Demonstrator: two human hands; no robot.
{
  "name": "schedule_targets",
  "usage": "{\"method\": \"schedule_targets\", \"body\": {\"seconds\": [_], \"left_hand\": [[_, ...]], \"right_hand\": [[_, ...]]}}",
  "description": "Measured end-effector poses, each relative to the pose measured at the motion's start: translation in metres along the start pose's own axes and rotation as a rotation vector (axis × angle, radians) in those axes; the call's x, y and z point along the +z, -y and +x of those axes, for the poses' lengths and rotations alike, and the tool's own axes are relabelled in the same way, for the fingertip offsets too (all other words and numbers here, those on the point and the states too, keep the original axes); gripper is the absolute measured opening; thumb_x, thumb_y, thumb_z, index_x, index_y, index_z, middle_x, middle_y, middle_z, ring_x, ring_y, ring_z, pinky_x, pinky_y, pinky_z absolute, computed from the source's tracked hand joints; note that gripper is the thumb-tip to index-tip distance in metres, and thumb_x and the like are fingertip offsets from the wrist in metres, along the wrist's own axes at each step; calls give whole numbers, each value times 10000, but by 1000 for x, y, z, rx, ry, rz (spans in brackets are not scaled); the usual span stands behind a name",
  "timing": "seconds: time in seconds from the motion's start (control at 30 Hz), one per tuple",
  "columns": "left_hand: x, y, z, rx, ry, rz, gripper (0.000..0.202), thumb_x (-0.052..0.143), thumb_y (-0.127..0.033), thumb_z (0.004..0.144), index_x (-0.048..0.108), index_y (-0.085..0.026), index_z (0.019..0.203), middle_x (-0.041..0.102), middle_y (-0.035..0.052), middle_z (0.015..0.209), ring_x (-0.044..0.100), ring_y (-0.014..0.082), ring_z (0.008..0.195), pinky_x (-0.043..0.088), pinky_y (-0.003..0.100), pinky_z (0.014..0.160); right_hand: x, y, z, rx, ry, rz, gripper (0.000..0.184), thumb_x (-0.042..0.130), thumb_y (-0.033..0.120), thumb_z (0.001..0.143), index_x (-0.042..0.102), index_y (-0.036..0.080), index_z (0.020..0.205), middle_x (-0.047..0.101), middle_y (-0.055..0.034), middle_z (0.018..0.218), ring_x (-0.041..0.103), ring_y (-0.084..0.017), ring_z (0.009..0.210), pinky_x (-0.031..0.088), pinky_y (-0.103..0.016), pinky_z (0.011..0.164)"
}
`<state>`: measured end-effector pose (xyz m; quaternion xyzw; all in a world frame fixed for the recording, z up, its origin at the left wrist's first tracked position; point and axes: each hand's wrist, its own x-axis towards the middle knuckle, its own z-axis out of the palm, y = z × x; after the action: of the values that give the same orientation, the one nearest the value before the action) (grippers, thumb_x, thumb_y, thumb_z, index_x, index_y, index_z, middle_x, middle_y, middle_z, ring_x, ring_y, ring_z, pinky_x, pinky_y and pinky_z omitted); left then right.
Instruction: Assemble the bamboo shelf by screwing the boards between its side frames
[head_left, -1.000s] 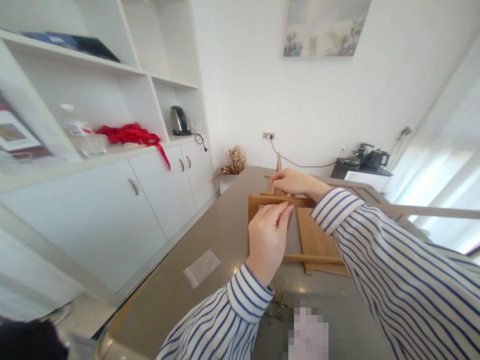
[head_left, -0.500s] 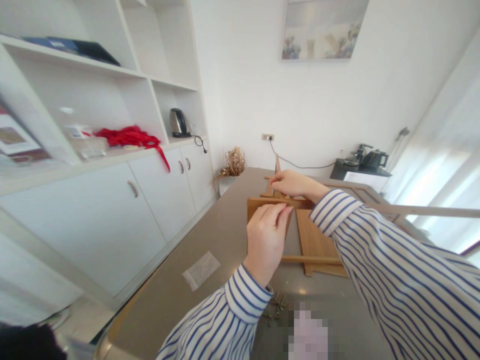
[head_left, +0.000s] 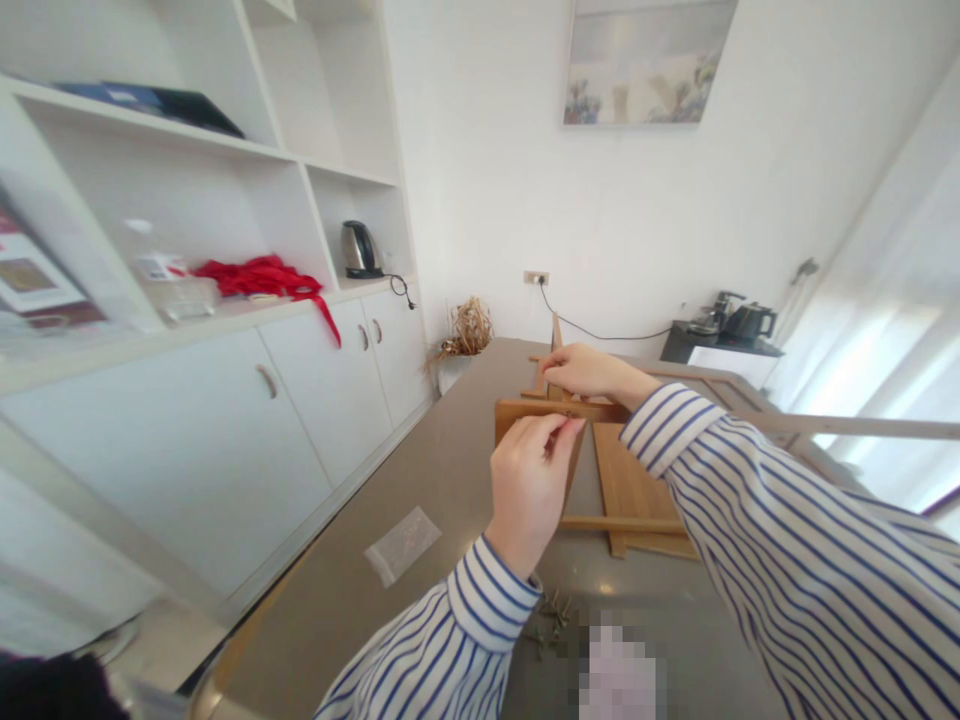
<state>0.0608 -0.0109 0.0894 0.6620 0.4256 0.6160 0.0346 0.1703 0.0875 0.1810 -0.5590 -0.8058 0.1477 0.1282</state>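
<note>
Hardware, by the look of it, shows as a small dark fleck [head_left: 568,413] at the top bar of a wooden frame [head_left: 514,408], plainer now than half a second ago. Below it, the left hand [head_left: 529,490] of a person in striped sleeves holds thumb and forefinger almost together, slightly less tightly closed than a second earlier; whether they pinch the fleck, one cannot tell. At 1 o'clock from that hand, the right hand [head_left: 592,368] keeps its place beyond the bar, fingers curled down at the foot of a narrow wooden upright [head_left: 556,330]; its exact grip is hidden.

The frame stands on a grey-brown table [head_left: 450,450], its top bar at 12 o'clock from the left hand and partly behind the fingers. The change appears to be a fine adjustment at one spot on the bar, with the right hand perhaps steadying the wood.

Around the left hand, a flat wooden panel [head_left: 630,475] lies at 3 o'clock, loose metal screws [head_left: 556,608] sit scattered at 5, and a clear plastic bag [head_left: 403,545] rests at 8, well apart from the frame.
</note>
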Motion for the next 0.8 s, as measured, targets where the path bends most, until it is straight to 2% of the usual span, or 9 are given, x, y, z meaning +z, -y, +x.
{"method": "schedule_targets", "body": {"seconds": [0.17,0.4,0.5,0.67,0.8], "left_hand": [[-2,-1,-2,16,-2,-20,133,576,-236,865,690,-168,852,713,44,811,644,144,751,496,263,710],[-5,-7,2,-146,61,-73,141,592,-262,849,691,-173,805,703,19,739,619,127,633,478,249,608],[-6,-7,3,-179,84,-100,147,591,-280,849,691,-179,811,708,17,743,625,128,638,482,249,609],[-7,-8,2,-167,57,-70,122,606,-267,838,682,-174,859,712,26,795,637,133,678,496,260,650],[-8,-10,2,-79,31,13,94,600,-223,839,676,-170,856,704,29,794,634,141,699,494,270,664]], "right_hand": [[0,-1,0,-11,4,-1,271,503,242,773,712,135,910,685,-48,740,526,-90,521,377,-174,481],[2,-4,2,0,4,9,336,496,254,776,692,137,1022,688,-45,733,521,-94,494,374,-179,447],[2,-3,2,2,3,8,340,500,259,775,691,136,1029,696,-51,772,523,-93,503,373,-179,444],[2,-3,1,-3,-3,-2,333,491,251,776,698,138,1011,696,-50,793,521,-94,515,375,-181,452],[2,-3,2,-5,-14,-3,323,484,244,779,701,135,993,689,-48,777,518,-90,516,371,-177,459]]}}
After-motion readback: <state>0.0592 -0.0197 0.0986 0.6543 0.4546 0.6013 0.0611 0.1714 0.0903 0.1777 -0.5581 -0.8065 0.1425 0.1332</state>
